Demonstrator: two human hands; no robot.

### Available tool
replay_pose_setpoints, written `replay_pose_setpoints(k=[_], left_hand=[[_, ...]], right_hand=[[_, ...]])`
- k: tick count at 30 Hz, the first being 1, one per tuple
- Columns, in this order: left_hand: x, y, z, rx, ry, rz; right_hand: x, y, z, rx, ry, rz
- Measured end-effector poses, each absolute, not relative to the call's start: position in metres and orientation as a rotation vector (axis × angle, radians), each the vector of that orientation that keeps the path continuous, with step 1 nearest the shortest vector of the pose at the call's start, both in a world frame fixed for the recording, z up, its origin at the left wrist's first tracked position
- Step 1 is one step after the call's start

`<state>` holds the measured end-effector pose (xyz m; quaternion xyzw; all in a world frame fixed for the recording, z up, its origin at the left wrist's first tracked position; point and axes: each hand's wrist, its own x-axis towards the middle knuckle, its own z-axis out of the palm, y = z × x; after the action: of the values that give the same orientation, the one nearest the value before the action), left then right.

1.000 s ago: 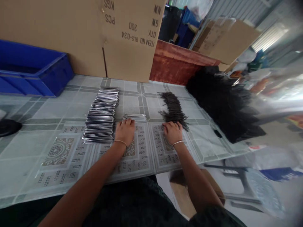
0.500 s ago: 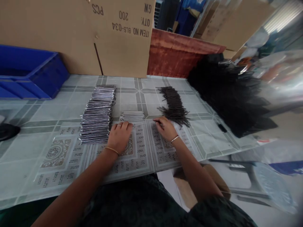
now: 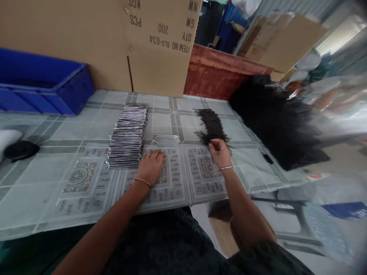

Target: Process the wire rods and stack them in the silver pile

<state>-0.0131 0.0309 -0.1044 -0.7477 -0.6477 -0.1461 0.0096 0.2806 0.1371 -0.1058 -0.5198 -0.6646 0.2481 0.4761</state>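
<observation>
My left hand [image 3: 151,166] rests closed on the patterned tablecloth, a thin metal rod [image 3: 173,155] sticking out to the right from its fingertips. Beside it on the left lies a long stack of silvery rods [image 3: 129,135]. Just beyond its fingers is a small row of pale rods [image 3: 166,139]. My right hand [image 3: 220,153] is pinched at the near end of a pile of dark thin strips [image 3: 212,124]; what its fingers hold, if anything, is too small to make out.
A blue bin [image 3: 69,89] stands at the back left, before a large cardboard sheet [image 3: 160,65]. A black round object [image 3: 21,150] lies at the far left. Black material [image 3: 275,118] is heaped on the right, near a red cloth [image 3: 218,72].
My right hand has moved right and onto the near end of the dark pile. A thin rod now shows at my left fingertips. The view has shifted slightly.
</observation>
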Motion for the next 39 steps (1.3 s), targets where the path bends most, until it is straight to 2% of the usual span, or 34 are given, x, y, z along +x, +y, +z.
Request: replay_pose_setpoints(k=[3,8,12,19,22,28,34,39], left_hand=[[-0.014,0.030,-0.105,-2.342,-2.010,-0.467],[-0.014,0.032,-0.104,-2.333,-2.018,-0.509],[-0.014,0.033,-0.104,-2.358,-1.985,-0.524],[-0.012,0.033,-0.104,-2.327,-2.046,-0.512],[-0.013,0.033,-0.102,-2.370,-2.033,-0.480],[-0.015,0.034,-0.103,-2.409,-2.012,-0.458],[-0.016,0.035,-0.106,-2.415,-1.977,-0.475],[-0.017,0.034,-0.107,-2.413,-1.985,-0.507]], right_hand=[[0.292,0.137,-0.108,-1.208,-1.257,0.802],[0.310,0.131,-0.109,-1.101,-0.716,0.875],[0.306,0.126,-0.106,-1.132,-0.750,1.079],[0.272,0.132,-0.091,-1.093,-1.004,1.216],[0.257,0.130,-0.091,-1.102,-1.229,1.022],[0.218,0.096,-0.110,-1.039,-2.089,0.640],[0.202,0.087,-0.120,-1.220,-2.253,0.410],[0.218,0.092,-0.111,-1.575,-2.202,0.124]])
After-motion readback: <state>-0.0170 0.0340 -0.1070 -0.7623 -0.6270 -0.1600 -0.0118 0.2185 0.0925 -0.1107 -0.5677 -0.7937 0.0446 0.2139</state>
